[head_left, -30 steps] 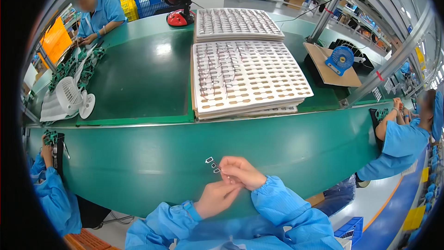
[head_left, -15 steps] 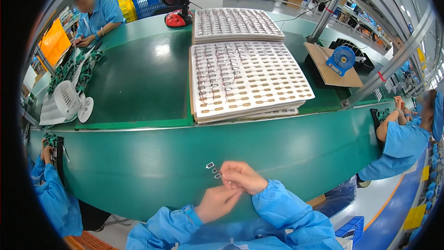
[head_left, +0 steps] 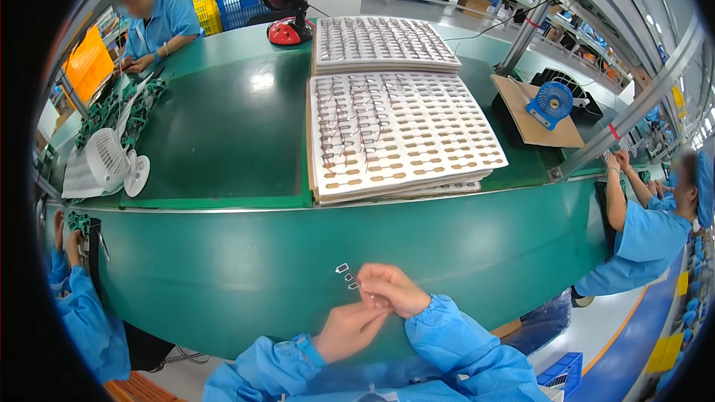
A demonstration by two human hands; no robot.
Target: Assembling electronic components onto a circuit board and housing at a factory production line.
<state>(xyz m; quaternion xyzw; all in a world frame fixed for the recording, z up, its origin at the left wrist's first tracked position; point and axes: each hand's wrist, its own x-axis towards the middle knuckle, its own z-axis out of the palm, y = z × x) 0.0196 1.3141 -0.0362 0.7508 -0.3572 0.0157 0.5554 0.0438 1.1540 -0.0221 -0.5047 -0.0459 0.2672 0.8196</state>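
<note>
Low over the near part of the green bench, my two hands meet at the fingertips. My right hand (head_left: 393,290) is closed in a pinch, its fingers bent over something small and pale. My left hand (head_left: 350,330) comes in from below, thumb and fingers pressed together against the right fingertips. What sits between them is mostly hidden. Just beyond the right fingers shows a short row of small white-outlined pieces (head_left: 342,269); whether they hang from the fingers or lie on the bench I cannot tell.
White slotted trays (head_left: 439,126), stacked and partly filled with small wired parts, stand ahead behind the near bench (head_left: 223,253). A blue fan (head_left: 551,104) is at right, a white fan (head_left: 112,160) at left, a red-black fan (head_left: 287,0) behind. Co-workers sit at both sides and far left.
My hands stay together and have barely moved; the white-outlined pieces sit slightly further right and lower. The right-hand co-worker's hands have risen from the bench, and the near-left co-worker's hands have moved apart.
</note>
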